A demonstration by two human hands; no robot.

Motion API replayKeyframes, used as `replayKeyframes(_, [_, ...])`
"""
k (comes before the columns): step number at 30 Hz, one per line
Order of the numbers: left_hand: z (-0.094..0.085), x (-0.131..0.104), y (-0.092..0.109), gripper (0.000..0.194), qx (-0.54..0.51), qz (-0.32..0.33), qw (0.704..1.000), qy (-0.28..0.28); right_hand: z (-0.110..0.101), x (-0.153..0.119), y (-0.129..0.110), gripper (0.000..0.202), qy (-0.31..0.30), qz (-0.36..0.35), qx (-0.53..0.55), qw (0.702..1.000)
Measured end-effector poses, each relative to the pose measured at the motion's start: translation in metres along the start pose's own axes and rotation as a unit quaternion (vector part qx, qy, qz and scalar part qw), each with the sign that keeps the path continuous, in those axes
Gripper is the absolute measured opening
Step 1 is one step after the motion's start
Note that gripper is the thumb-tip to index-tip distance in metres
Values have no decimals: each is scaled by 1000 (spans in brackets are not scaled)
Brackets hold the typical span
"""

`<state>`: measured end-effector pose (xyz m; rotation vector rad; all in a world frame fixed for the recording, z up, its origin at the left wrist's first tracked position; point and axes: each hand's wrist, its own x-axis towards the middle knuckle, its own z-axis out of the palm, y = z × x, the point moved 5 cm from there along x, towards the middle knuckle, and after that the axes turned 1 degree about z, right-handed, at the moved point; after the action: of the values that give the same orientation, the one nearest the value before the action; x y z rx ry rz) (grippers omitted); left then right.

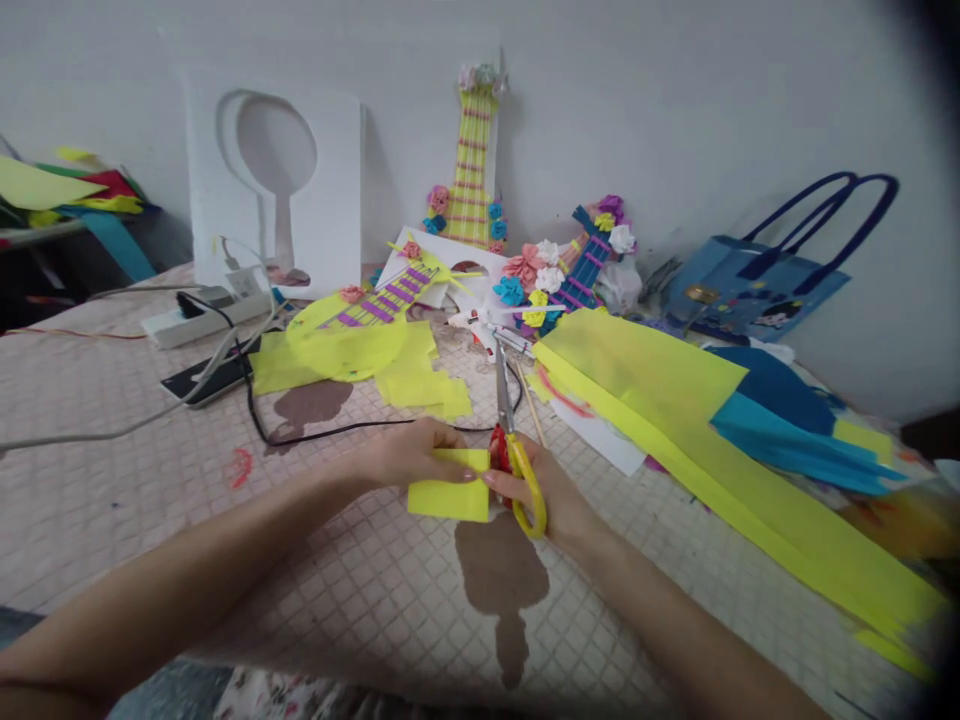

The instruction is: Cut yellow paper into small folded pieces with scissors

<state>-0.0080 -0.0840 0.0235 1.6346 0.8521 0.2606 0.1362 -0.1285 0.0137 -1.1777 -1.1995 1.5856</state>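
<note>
A small folded-looking yellow paper piece (448,500) is between my two hands, above the table. My left hand (420,455) grips its upper edge, thumb on top. My right hand (544,490) has scissors (531,485) with one yellow and one red handle; their blades point away from me. The thumb and a finger of that hand reach the paper's right edge, close to my left thumb. Some of my right fingers are hidden behind the scissor handles.
Yellow paper scraps (420,370) and a glue gun (480,325) lie beyond my hands. Long yellow sheets (675,430) cover the right side. Left are a power strip (206,318), cables and a black phone-like object (202,380). Flower-decorated crafts (472,170) and a blue bag (750,285) stand behind.
</note>
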Motion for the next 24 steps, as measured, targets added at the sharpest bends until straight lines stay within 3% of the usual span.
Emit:
replayKeyframes(4, [-1, 0, -3, 32, -64, -1, 998, 28, -1, 1, 0, 38, 18, 3, 8, 1000])
replayKeyframes(8, [-9, 2, -4, 34, -127, 9, 987, 100, -3, 2, 0, 35, 26, -10, 12, 1000])
replayKeyframes(13, [-11, 2, -5, 49, -207, 29, 965, 156, -3, 1, -1, 35, 27, -14, 25, 999])
replayKeyframes(24, [-9, 3, -2, 33, -145, 100, 970, 170, -5, 1, -1, 30, 30, -27, 17, 999])
